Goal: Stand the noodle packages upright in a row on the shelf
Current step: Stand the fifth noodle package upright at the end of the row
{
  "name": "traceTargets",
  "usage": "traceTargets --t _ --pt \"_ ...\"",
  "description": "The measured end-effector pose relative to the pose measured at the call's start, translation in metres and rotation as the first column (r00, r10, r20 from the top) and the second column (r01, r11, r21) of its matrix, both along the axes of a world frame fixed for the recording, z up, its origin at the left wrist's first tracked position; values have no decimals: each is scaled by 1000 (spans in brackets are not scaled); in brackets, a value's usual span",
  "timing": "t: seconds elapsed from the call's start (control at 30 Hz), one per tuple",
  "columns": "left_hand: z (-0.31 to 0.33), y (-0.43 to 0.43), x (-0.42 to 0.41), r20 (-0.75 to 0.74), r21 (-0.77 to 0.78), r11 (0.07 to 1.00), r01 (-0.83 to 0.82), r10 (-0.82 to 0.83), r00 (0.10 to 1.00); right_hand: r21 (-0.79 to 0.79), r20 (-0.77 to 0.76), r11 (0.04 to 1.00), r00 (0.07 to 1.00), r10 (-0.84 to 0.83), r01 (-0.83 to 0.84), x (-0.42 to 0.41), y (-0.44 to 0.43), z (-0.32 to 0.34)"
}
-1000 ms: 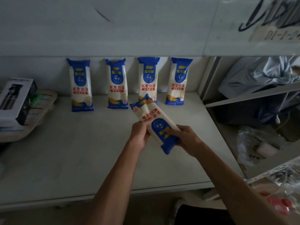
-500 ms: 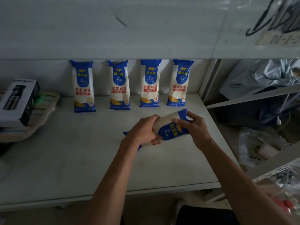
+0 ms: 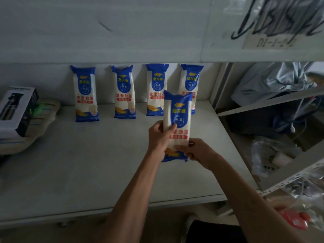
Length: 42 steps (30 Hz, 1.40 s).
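Observation:
Several blue-and-white noodle packages stand upright in a row against the back wall of the white shelf [image 3: 87,163], among them the leftmost package [image 3: 85,95], a second package [image 3: 124,92] and a third package [image 3: 155,90]. The rightmost package [image 3: 192,79] is partly hidden. In front of it I hold another noodle package [image 3: 178,109] upright above the shelf, label toward me. My left hand [image 3: 158,137] grips its left side at mid-height. My right hand [image 3: 198,151] grips its lower right part near the bottom edge.
A black-and-white product box [image 3: 15,109] lies on a stack of flat things [image 3: 40,123] at the shelf's left end. A vertical shelf post [image 3: 220,85] bounds the right side. Beyond it sit grey cloth [image 3: 273,81] and clear plastic bags [image 3: 270,155].
The held package has been turned from lying slanted with its top toward me, through sideways, to upright. Both hands shifted their grip and moved toward the row's right end.

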State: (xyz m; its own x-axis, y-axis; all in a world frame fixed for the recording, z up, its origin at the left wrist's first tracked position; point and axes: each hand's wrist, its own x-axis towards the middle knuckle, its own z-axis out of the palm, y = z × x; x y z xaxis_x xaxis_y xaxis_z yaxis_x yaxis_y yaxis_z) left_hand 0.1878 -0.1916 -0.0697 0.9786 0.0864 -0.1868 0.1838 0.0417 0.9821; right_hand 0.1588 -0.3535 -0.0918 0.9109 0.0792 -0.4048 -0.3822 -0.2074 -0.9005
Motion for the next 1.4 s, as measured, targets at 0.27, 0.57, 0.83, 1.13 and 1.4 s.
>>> traceTargets --t 0.27,0.57,0.83,1.13,1.4 --pt "-32 -48 -13 -78 315 850 423 -421 904 81 182 915 897 -403 394 28 -90 -35" --pt "-81 -46 -36 -127 631 535 562 -643 755 80 63 834 833 -550 545 142 -124 -24" --pt "-82 -47 -35 -83 681 511 524 -657 749 -291 302 781 828 -472 552 184 -122 -7" --pt "-87 -48 -34 -75 698 505 507 -653 753 -787 438 534 889 133 308 128 -55 -58" --pt "-91 -49 -34 -67 695 517 500 -646 760 -764 354 596 933 66 247 137 -60 -48"
